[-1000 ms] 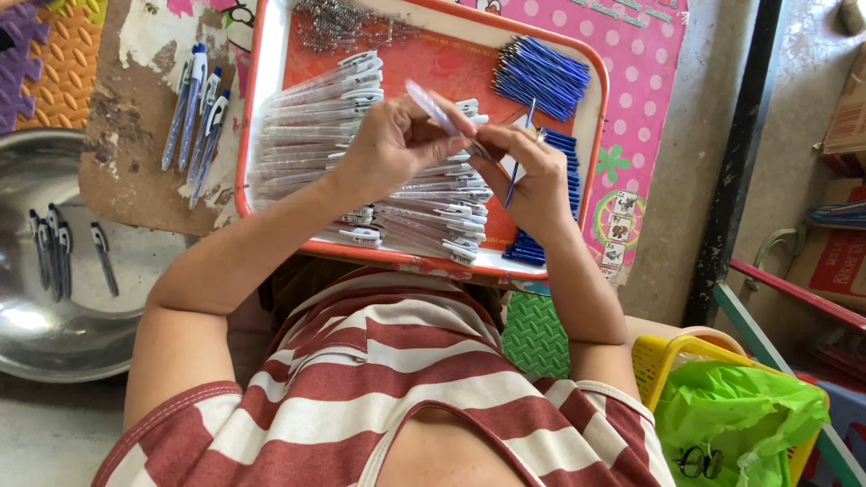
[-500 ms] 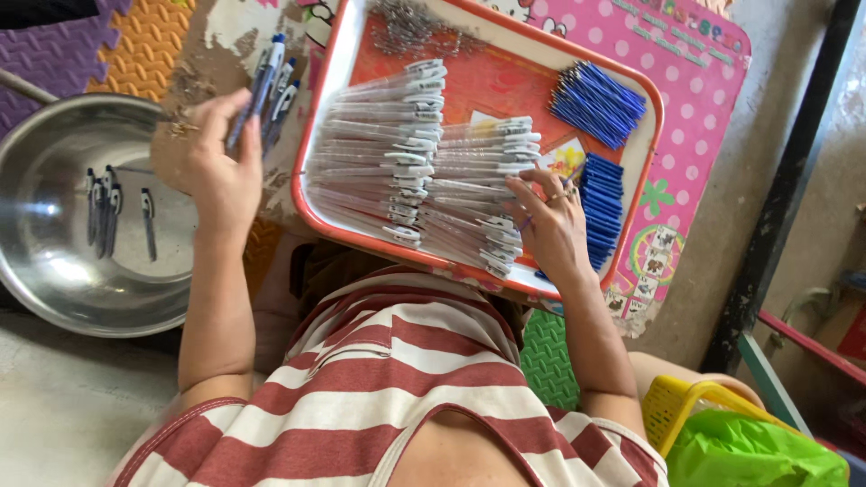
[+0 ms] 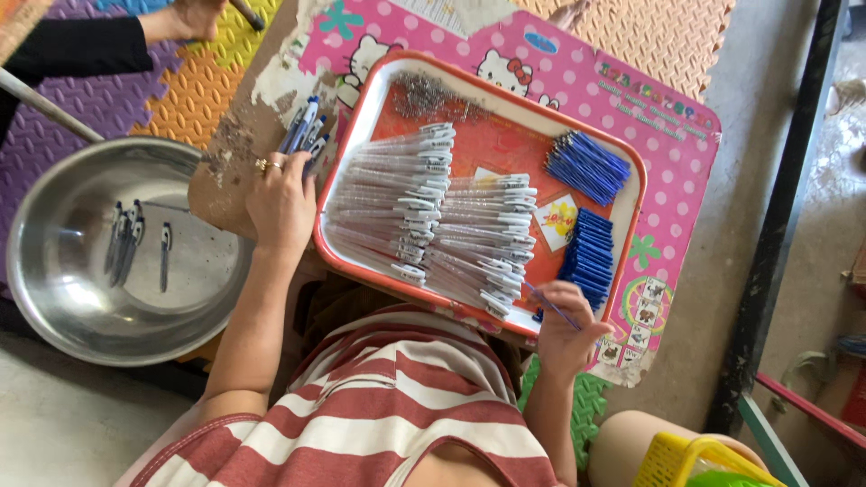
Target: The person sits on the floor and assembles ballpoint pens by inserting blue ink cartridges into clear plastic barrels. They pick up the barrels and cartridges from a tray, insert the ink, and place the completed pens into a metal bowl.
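My left hand [image 3: 280, 203], with a ring on it, rests on the worn board left of the tray. Its loosely curled fingertips are at the lower ends of a few finished blue-and-white pens [image 3: 303, 133] and hold nothing. My right hand [image 3: 564, 335] is at the tray's near right corner, pinching one thin blue refill [image 3: 552, 307]. The red tray [image 3: 496, 144] holds several rows of clear pen barrels [image 3: 424, 207], two heaps of blue refills [image 3: 586, 167] [image 3: 588, 257] and a pile of small springs [image 3: 424, 95].
A large steel bowl [image 3: 54, 298] at the left holds several finished pens [image 3: 126, 239]. Another person's hand [image 3: 185, 16] with a black sleeve reaches in at top left over foam mats. A pink cartoon board [image 3: 667, 117] lies under the tray. A yellow basket [image 3: 695, 455] sits at bottom right.
My left hand carried a finished pen from the tray to the pile at the left, let it go and dropped lower. My right hand picked up a blue refill at the tray's corner.
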